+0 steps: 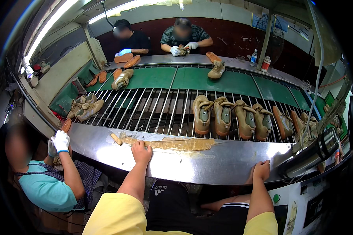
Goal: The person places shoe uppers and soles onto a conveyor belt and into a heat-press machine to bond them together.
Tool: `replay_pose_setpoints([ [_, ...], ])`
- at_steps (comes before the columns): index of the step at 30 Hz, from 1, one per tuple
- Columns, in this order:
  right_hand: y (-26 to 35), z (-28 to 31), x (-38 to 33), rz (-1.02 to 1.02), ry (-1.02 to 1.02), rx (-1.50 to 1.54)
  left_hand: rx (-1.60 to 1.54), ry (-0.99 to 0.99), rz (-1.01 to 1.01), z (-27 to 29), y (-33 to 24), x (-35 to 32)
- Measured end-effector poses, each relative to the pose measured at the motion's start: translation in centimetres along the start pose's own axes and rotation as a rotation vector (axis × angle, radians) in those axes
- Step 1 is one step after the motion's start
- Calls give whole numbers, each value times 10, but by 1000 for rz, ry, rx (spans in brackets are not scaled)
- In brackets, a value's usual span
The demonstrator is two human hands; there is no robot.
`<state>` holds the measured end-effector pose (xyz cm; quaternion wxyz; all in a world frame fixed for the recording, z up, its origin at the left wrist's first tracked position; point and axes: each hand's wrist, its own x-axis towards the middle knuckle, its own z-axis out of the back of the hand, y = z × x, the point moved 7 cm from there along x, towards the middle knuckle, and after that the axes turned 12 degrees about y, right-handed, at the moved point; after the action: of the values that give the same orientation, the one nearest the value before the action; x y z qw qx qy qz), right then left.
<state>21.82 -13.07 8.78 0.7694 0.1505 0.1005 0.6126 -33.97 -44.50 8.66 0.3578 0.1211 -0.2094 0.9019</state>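
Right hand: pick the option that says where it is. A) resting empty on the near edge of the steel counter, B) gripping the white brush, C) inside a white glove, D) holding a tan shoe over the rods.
A: the right hand lies bare and empty on the near edge of the steel counter, apart from the tan shoes on the rods.

One head-worn fisheye looks down and forward, close over the steel ledge.

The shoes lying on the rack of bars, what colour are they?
Tan, shoes with grey insoles, seen in the head view.
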Motion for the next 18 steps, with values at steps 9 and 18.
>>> replay_pose_setpoints([
  [9, 3, -2, -3, 28, -27, -25, -31, 13, 13, 4, 3, 2],
  [18, 8, -2, -7, 29, -24, -33, -20, 20, 14, 7, 9, 3],
])
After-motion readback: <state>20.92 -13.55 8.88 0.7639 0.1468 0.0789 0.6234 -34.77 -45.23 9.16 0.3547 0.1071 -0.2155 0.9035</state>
